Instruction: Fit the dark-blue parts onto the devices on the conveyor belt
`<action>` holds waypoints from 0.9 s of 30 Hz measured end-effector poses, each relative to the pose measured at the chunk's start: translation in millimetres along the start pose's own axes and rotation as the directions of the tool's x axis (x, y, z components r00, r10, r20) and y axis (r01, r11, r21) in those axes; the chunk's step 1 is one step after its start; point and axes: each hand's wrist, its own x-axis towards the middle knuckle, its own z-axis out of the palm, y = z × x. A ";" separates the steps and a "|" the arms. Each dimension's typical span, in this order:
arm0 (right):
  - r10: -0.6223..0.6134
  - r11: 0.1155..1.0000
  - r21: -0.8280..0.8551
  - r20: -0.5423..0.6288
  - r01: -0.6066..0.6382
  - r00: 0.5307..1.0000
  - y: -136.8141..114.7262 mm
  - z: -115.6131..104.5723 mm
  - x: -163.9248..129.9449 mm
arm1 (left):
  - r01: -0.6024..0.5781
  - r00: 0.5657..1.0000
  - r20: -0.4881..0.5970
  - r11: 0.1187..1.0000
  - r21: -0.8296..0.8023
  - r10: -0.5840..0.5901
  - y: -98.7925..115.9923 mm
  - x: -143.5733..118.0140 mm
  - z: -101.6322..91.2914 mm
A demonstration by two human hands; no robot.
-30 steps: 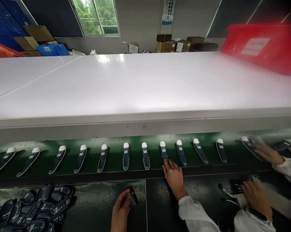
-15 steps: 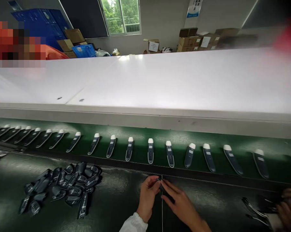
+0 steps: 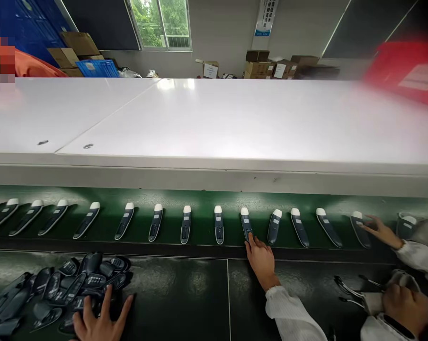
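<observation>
My right hand (image 3: 261, 259) reaches onto the green belt, fingertips closed at the lower end of a slim dark handheld device (image 3: 245, 221) with a white cap. That lower end is partly hidden under my fingers. My left hand (image 3: 99, 318) is open, fingers spread at the right edge of a pile of small dark plastic covers (image 3: 69, 282) with light markings. Left of my right hand, devices such as this one (image 3: 218, 226) have a recessed lower part. A device to the right (image 3: 274, 227) looks smooth there.
The green conveyor belt (image 3: 202, 199) runs below a white shelf (image 3: 214, 123). At the right, a co-worker's hand (image 3: 380, 230) touches another device (image 3: 361, 230); their other hand (image 3: 405, 303) is near metal-tipped tools (image 3: 352, 290). A blurred red bin (image 3: 405, 71) is above the shelf.
My hands, together at the front of the bench before, have parted. The left went to the pile, the right to a device on the belt. The camera view shifted; a co-worker's hand reached the belt.
</observation>
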 end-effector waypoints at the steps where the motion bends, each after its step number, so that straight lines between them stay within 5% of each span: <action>1: -0.003 1.000 -0.008 0.004 0.004 1.000 1.2 1.0 -1.4 | -0.023 0.999 -0.028 1.000 0.002 0.023 -1.3 -1.4 6.7; 7: 0.058 0.994 -0.102 0.086 -0.049 0.995 19.7 -6.2 2.9 | -0.130 0.979 -0.154 0.991 0.032 0.134 -7.5 -10.3 33.7; 11: 0.115 0.988 -0.108 0.075 -0.107 0.990 29.2 -11.3 -3.8 | -0.299 0.950 -0.079 0.953 0.053 0.303 -15.6 -12.9 38.2; 14: 0.077 0.997 -0.007 -0.007 -0.077 0.997 12.3 -14.9 -29.7 | -0.368 0.930 0.009 0.929 -0.039 0.369 -17.2 -13.2 34.9; 16: -0.057 0.980 0.191 0.006 0.055 0.998 -18.1 -18.7 -53.4 | -0.400 0.912 0.049 0.909 -0.120 0.408 -13.4 -14.4 29.8; 18: -0.256 0.854 0.487 0.084 0.184 0.963 -60.4 -24.0 -78.3 | -0.415 0.898 0.060 0.885 -0.209 0.435 -3.9 -18.7 22.5; 20: -0.436 0.652 0.744 0.212 0.145 0.875 -106.4 -30.1 -101.2 | -0.374 0.914 0.036 0.873 -0.314 0.405 12.3 -28.0 13.3; 22: -0.513 0.464 0.884 0.325 -0.062 0.795 -146.8 -35.3 -120.1 | -0.243 0.956 0.039 0.862 -0.445 0.290 34.5 -42.8 2.8; 24: -0.477 0.289 0.905 0.418 -0.311 0.773 -175.3 -38.0 -133.6 | -0.059 0.975 0.145 0.819 -0.571 0.171 60.2 -60.9 -7.9; 27: -0.360 0.073 0.854 0.504 -0.515 0.785 -189.3 -40.8 -140.1 | 0.125 0.926 0.340 0.715 -0.688 0.165 96.7 -85.2 -20.1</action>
